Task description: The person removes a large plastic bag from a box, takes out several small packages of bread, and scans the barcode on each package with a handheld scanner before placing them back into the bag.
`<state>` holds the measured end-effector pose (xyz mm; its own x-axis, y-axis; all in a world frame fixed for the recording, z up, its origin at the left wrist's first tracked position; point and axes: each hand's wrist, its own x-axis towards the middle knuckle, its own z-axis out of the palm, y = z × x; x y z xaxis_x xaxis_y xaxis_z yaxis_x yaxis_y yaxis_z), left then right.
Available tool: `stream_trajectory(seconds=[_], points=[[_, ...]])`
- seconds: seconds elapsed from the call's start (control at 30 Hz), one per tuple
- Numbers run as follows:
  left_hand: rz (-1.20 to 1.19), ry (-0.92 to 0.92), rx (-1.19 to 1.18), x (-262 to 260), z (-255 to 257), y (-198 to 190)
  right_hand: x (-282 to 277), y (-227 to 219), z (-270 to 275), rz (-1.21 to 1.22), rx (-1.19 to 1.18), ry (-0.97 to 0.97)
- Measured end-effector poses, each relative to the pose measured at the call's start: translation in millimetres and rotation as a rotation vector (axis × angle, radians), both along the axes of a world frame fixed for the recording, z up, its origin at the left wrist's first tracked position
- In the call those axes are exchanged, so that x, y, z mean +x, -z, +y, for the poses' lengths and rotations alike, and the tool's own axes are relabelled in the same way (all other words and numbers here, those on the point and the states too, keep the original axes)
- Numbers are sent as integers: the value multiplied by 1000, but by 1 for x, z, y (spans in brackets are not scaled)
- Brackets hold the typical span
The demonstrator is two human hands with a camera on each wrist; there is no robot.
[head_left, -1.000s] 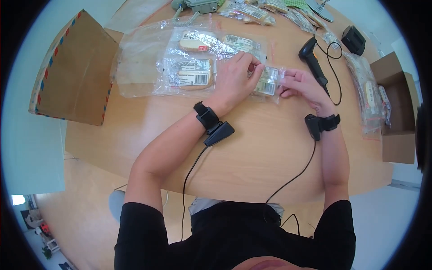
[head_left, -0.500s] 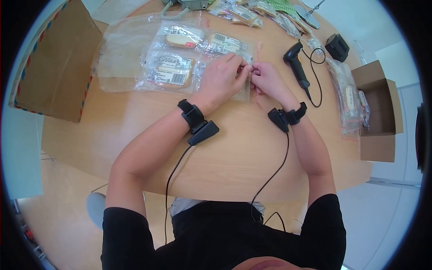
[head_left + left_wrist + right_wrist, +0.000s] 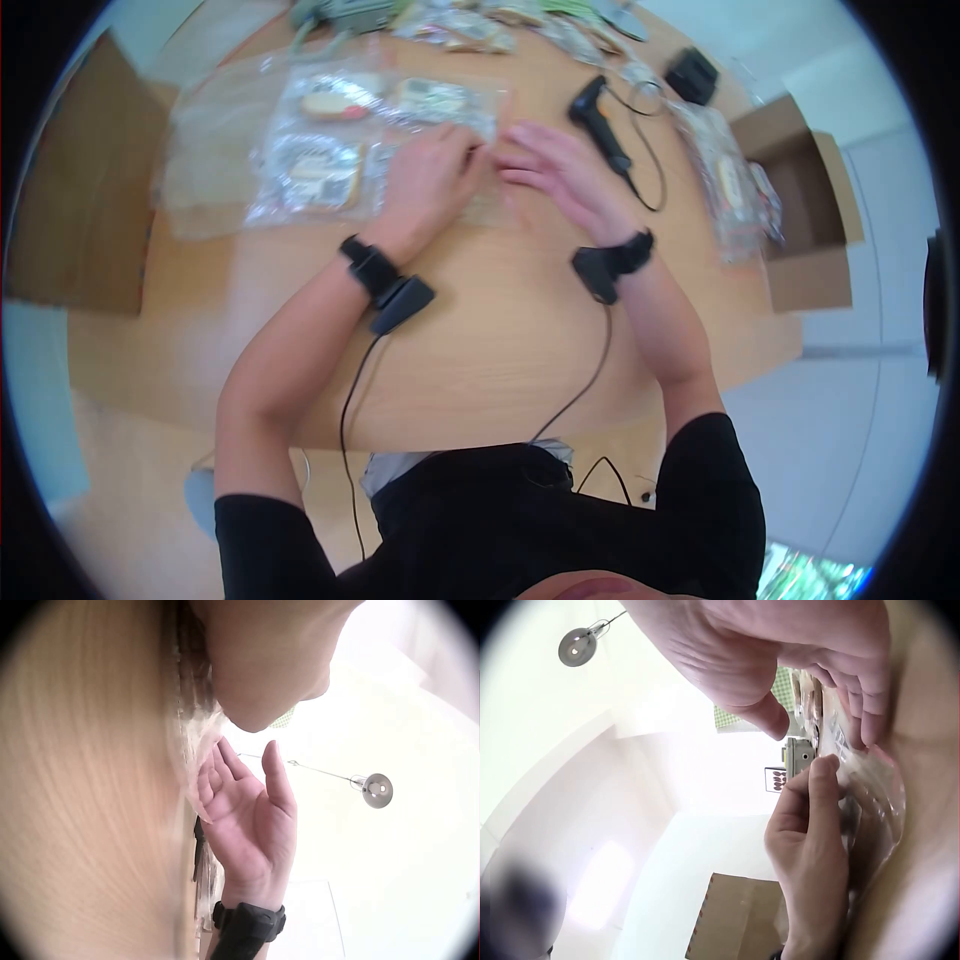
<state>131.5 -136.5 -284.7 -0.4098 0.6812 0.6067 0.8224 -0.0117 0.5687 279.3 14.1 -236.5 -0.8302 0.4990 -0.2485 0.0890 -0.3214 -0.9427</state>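
Note:
In the head view, a large clear plastic bag (image 3: 215, 190) lies flat with several labelled packets in it. Among them are a packet with a white label (image 3: 320, 178) at the lower left, one with a red mark (image 3: 340, 100) above it and another labelled packet (image 3: 435, 102) to the right. My left hand (image 3: 432, 178) lies over the bag's right part, thumb and forefinger pinching its plastic near the right edge; it covers what is beneath. Just right of it, my right hand (image 3: 565, 178) has its fingers extended, fingertips at the bag's edge and thumb spread away.
A black barcode scanner (image 3: 600, 128) with a cord lies right of the hands. At the left stands a brown carton (image 3: 80, 190); an open carton (image 3: 815, 205) stands far right beside more bagged packets (image 3: 722, 180). More packets (image 3: 465, 30) and a grey telephone (image 3: 345, 15) are at the back.
My right hand met the left at the bag's edge half a second ago; now it is apart, its fingers straightened. The whole head view has shifted, so things appear further left.

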Motion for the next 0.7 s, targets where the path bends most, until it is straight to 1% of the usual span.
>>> stream_trajectory(seconds=[0.07, 0.13, 0.23, 0.33, 0.43, 0.53, 0.63, 0.7], points=[[-28, 20, -6, 1, 0, -5, -8, 19, 16, 58, -97, -130], [-31, 29, 22, 3, 1, -9, -20, 20, 16, 30, -67, -151], [-31, 24, 39, 7, -1, -18, -37, 18, 17, -109, -33, -182], [-20, 17, 55, 9, -1, -25, -56, 22, 14, -130, 215, -173], [-40, 16, 54, 10, -1, -26, -68, 21, 4, 12, 248, -84], [-54, 33, 14, 11, -3, -30, -80, 30, 2, 142, 151, -57], [-34, 63, 36, 11, -3, -30, -77, 29, 1, 208, 155, 29], [-45, 90, 58, 13, -2, -33, -73, 21, 11, 370, 268, 99]])
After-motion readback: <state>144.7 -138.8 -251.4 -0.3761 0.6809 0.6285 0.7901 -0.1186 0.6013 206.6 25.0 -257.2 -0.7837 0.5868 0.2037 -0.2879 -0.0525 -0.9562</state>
